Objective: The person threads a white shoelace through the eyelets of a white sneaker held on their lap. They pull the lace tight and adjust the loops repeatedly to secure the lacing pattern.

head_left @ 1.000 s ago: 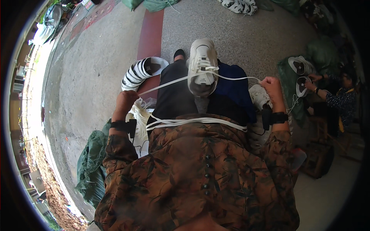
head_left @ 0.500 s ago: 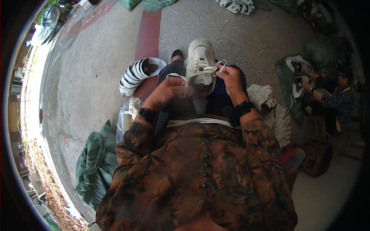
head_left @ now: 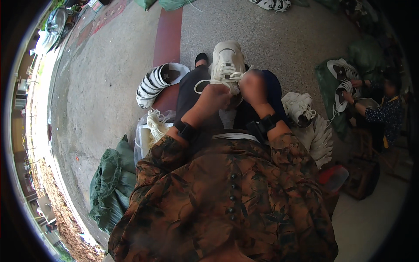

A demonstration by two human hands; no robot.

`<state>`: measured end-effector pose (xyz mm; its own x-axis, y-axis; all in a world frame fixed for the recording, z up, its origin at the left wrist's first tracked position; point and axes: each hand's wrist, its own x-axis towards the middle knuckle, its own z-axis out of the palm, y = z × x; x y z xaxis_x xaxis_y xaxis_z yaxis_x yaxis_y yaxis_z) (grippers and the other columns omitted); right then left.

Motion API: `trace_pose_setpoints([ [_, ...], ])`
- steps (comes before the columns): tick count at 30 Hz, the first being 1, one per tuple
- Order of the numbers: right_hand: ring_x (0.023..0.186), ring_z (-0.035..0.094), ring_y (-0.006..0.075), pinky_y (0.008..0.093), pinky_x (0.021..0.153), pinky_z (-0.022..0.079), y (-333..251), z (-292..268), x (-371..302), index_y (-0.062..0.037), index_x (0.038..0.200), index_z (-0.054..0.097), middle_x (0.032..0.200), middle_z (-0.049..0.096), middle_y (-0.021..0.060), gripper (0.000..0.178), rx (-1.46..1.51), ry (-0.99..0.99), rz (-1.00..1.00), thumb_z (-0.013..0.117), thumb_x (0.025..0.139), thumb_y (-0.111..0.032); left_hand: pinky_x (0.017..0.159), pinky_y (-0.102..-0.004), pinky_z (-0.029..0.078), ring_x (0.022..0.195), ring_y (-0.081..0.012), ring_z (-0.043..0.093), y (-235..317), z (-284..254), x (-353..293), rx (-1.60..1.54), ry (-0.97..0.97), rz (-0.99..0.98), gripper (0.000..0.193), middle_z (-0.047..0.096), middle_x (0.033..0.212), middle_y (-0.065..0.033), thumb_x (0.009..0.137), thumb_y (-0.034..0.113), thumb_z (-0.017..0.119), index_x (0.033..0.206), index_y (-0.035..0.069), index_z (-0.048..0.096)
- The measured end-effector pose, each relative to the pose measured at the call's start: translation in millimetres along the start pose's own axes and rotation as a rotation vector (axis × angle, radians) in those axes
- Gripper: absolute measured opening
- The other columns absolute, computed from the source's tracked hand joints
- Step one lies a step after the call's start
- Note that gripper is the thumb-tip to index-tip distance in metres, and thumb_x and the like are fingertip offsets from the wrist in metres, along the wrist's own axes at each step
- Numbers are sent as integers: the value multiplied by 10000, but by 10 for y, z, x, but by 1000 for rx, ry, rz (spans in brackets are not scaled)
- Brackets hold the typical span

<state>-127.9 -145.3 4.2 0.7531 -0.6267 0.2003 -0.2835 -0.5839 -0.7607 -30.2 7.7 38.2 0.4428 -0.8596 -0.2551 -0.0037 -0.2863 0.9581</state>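
Observation:
A cream lace-up sneaker [head_left: 228,53] sits between my knees, toe pointing away from me. Its white shoelace [head_left: 202,83] bows out in a loop to the left of the tongue. My left hand [head_left: 216,97] is closed on the lace at the near end of the shoe, its fingertips partly hidden. Close beside it, my right hand [head_left: 253,87] is curled at the shoe's right side, blurred, with a bit of lace showing above the fingers. Both hands are only a little apart over the lacing.
A nested row of black-and-white shoe pieces [head_left: 155,85] lies left of my leg. A bundle of white laces [head_left: 156,124] and a green sack [head_left: 113,183] are nearer. White shoes [head_left: 301,109] lie at my right. Farther right, a seated person [head_left: 382,111] handles similar shoes.
My hands have come closer together over the shoe. The left moved right and the right moved slightly inward. A lace loop now stands out at the left.

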Motion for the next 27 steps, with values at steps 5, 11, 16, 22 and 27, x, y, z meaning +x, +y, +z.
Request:
trace_pose_setpoints([
  [5, 678, 606, 339, 439, 563, 473, -35, -53, -125, -20, 749, 576, 689, 570, 176, 146, -141, 84, -118, 626, 774, -155, 479, -277, 449, 542, -95, 554, 59, 183, 175, 57, 33, 26, 109, 575, 618, -49, 835, 81, 558, 780, -12, 577],
  [11, 651, 601, 346, 434, 575, 492, -184, -102, -215, -27, 779, 578, 725, 578, 174, 143, -376, -46, -205, 581, 801, -168, 548, -378, 487, 578, -269, 614, -157, 234, 403, 581, 110, 338, 126, 604, 620, -128, 703, 133, 591, 627, 32, 606],
  [16, 654, 608, 337, 429, 583, 496, -177, -86, -231, -28, 750, 576, 699, 589, 172, 121, -402, -54, -215, 551, 788, -140, 532, -356, 486, 539, -235, 613, -147, 278, 440, 645, 143, 347, 139, 595, 577, -151, 779, 87, 567, 710, -30, 596],
  [22, 661, 614, 316, 432, 583, 491, -149, -84, -232, -53, 689, 578, 610, 588, 138, 133, -422, -13, -204, 554, 780, -147, 540, -349, 489, 551, -232, 613, 11, 44, 209, 754, -92, 479, 119, 603, 604, -140, 759, 94, 599, 722, -19, 607],
  [27, 647, 598, 319, 426, 571, 481, -220, -110, -227, -56, 640, 573, 597, 581, 132, 166, -439, -1, -169, 568, 773, -155, 492, -259, 438, 548, -141, 581, -145, -321, -163, 217, -228, -77, 81, 612, 633, -72, 762, 73, 627, 721, 4, 617],
])
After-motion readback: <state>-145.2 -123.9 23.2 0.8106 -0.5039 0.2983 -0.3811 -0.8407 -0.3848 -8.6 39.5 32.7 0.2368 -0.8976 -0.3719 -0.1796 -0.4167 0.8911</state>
